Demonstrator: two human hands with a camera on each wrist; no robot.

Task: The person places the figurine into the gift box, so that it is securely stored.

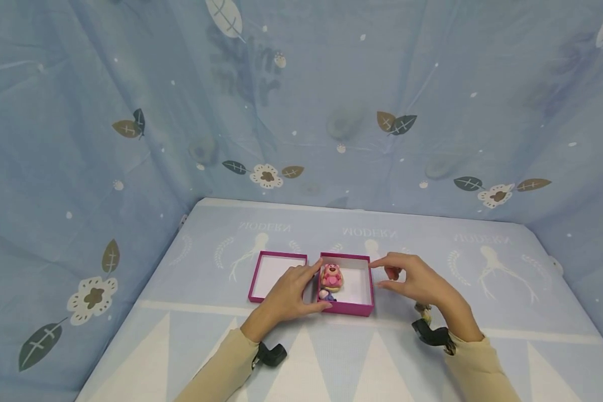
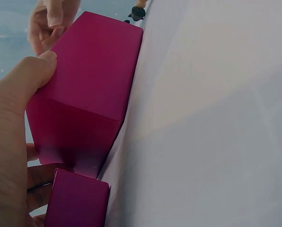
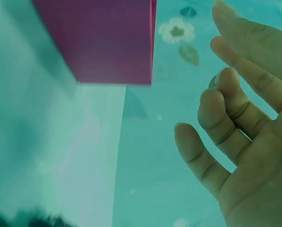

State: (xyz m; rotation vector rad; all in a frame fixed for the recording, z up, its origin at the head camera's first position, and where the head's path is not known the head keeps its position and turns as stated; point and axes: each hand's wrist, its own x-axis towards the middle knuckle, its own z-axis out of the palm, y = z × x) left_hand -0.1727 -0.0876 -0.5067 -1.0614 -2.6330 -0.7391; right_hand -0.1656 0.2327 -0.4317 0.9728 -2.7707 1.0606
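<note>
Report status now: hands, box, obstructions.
Left hand gripping pink box at its left side; right hand empty, opposite side. Box open, bear figurine and smaller figurine inside. Lid close by left hand.

Leaf-print backdrop (image 1: 311, 95); faint marks (image 1: 267, 64), possibly lettering; tablecloth (image 1: 341, 352).

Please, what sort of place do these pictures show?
Probably a small enclosed work booth, perhaps prepared for filming: leaf-patterned blue cloth rises behind and beside a printed table, and black wrist-worn devices are in view.
</note>
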